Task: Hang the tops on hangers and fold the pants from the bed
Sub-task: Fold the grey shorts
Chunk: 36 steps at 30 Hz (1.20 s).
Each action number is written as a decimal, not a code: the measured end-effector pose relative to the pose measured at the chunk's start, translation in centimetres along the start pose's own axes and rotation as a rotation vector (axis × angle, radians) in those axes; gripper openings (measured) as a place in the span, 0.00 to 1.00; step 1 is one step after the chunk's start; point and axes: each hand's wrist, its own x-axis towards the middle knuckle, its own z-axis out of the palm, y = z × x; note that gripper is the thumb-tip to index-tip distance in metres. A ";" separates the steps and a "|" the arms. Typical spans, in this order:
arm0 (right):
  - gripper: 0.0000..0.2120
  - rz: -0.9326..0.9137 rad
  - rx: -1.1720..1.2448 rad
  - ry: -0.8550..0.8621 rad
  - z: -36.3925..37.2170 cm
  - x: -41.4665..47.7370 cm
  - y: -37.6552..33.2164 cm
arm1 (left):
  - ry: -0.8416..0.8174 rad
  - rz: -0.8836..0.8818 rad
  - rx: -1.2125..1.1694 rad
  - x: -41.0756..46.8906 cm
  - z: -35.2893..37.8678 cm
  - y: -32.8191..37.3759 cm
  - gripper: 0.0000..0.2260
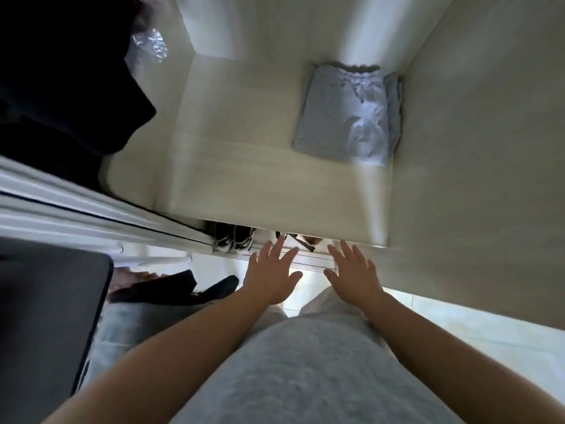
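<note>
While folded light-blue pants lie in the wardrobe shelf's back right corner, left hand and right hand hover spread, holding nothing.

A pale wooden shelf fills the middle of the view, closed on the right by a plain wardrobe side panel. A white sliding door runs along the left. Below the shelf's near edge sit dark shoes, with a dark strap just to their right. Crinkled clear plastic hangs at far left. Light floor tiles show at near right.
</note>
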 end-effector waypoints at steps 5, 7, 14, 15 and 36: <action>0.31 -0.178 -0.021 0.071 -0.7 -3.0 1.1 | 0.139 -0.058 -0.004 -4.0 0.3 1.4 0.29; 0.31 -0.272 -0.060 0.096 -0.8 -4.2 2.0 | 0.195 -0.112 -0.019 -5.8 0.5 2.2 0.29; 0.31 -0.569 -0.144 0.113 -0.1 -8.6 6.3 | 0.443 -0.344 -0.133 -13.5 6.6 8.6 0.29; 0.31 -0.610 -0.156 0.114 0.1 -9.2 6.6 | 0.467 -0.389 -0.159 -14.5 7.5 9.3 0.29; 0.31 -1.552 -0.534 -0.234 13.2 -30.8 -3.9 | 0.778 -1.381 -0.683 -43.4 28.2 20.6 0.30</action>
